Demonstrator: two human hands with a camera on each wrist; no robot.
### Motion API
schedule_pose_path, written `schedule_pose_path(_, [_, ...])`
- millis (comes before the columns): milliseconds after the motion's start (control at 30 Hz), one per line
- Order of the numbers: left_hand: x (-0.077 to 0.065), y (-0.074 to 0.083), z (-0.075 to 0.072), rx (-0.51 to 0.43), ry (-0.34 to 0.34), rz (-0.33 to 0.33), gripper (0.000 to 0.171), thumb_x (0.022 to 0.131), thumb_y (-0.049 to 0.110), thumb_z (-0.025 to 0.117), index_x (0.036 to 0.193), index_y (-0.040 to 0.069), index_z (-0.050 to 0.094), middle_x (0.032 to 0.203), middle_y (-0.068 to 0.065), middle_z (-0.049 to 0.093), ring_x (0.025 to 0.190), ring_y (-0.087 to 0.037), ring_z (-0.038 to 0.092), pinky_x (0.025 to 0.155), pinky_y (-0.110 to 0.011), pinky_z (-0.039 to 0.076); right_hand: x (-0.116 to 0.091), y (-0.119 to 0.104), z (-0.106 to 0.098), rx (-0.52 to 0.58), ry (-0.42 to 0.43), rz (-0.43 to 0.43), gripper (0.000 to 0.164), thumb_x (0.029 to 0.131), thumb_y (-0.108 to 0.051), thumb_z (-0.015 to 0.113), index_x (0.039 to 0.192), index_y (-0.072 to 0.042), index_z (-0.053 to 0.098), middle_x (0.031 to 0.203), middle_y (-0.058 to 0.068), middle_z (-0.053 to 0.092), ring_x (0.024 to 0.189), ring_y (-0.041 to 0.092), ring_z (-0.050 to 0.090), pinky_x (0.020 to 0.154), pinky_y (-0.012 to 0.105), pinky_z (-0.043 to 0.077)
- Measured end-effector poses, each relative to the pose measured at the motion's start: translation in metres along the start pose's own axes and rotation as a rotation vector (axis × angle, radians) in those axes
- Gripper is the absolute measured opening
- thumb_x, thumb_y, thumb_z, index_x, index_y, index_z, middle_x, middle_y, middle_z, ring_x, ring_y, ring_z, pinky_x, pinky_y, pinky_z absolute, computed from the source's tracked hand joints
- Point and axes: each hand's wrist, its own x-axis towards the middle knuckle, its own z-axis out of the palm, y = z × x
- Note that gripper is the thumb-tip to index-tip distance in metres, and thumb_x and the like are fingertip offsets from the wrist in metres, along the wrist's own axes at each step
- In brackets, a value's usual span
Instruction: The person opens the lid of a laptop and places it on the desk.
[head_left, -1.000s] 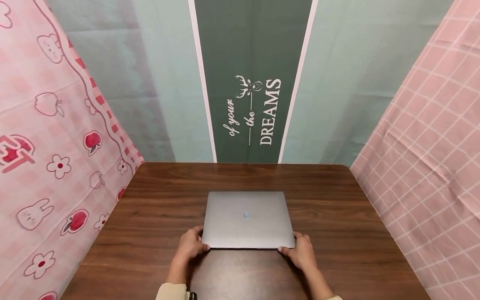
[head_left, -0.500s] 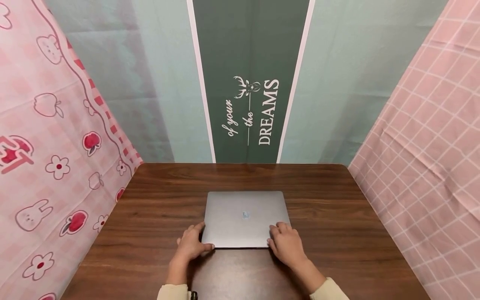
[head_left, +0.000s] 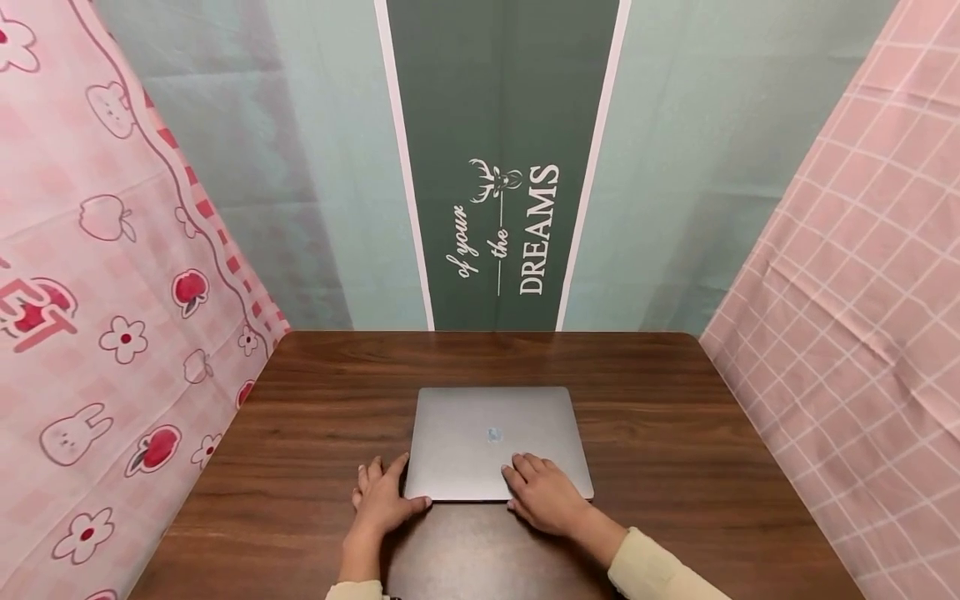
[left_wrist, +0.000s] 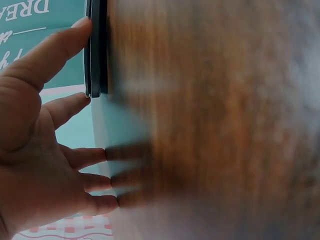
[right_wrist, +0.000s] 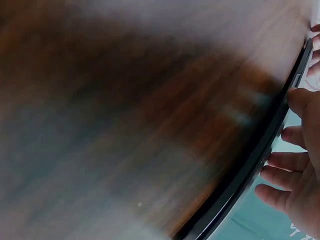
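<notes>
A closed grey laptop (head_left: 468, 462) lies flat on the brown wooden table (head_left: 300, 392), its front edge towards me. At its front left corner is my left hand (head_left: 380, 504), thumb against the front edge and index finger at the left side. The other left fingers spread out with their tips on the table, as the left wrist view shows (left_wrist: 45, 150). My right hand (head_left: 547, 496) lies over the front edge, right of the middle, fingers loosely bent above the lid. In the right wrist view its thumb (right_wrist: 300, 100) touches the laptop's dark front edge near a small notch.
A green cloth with white lettering (head_left: 540, 229) hangs behind the table. Pink patterned cloth (head_left: 123, 417) hangs on the left, and pink checked cloth (head_left: 847, 333) on the right.
My right hand has left the laptop's front right corner and moved left along the front edge, its fingers now over the lid. My left hand has stayed at its corner, its fingers spreading wider.
</notes>
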Motion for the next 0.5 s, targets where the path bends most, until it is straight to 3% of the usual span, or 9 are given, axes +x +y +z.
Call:
schedule_pose_path(233, [0.0003,0.0005,0.0011,-0.014,-0.021,-0.016,0.091,0.058,0.028,0.087,0.136,0.005,0.046,0.139,-0.038,0.018,0.127,-0.059,0.005,0.091,-0.072,0.008,0.0039,-0.0002,0.0045,-0.034,0.007,-0.02,0.047,0.087,-0.039,0.059,0.12,-0.005,0.06,0.114,0.016,0.056,0.104,0.029,0.054,0.075,0.04,0.05])
schedule_pose_path(500, [0.0016,-0.0005,0.0044,-0.024,-0.018,-0.026,0.083,0.062,0.024,0.085,0.133,0.004,0.048,0.139,-0.037,0.017,0.127,-0.058,0.005,0.092,-0.071,0.006,0.0061,0.0044,0.0059,-0.082,0.076,-0.095,0.047,0.084,-0.039,0.061,0.115,-0.004,0.062,0.104,0.014,0.058,0.093,0.027,0.056,0.064,0.035,0.051])
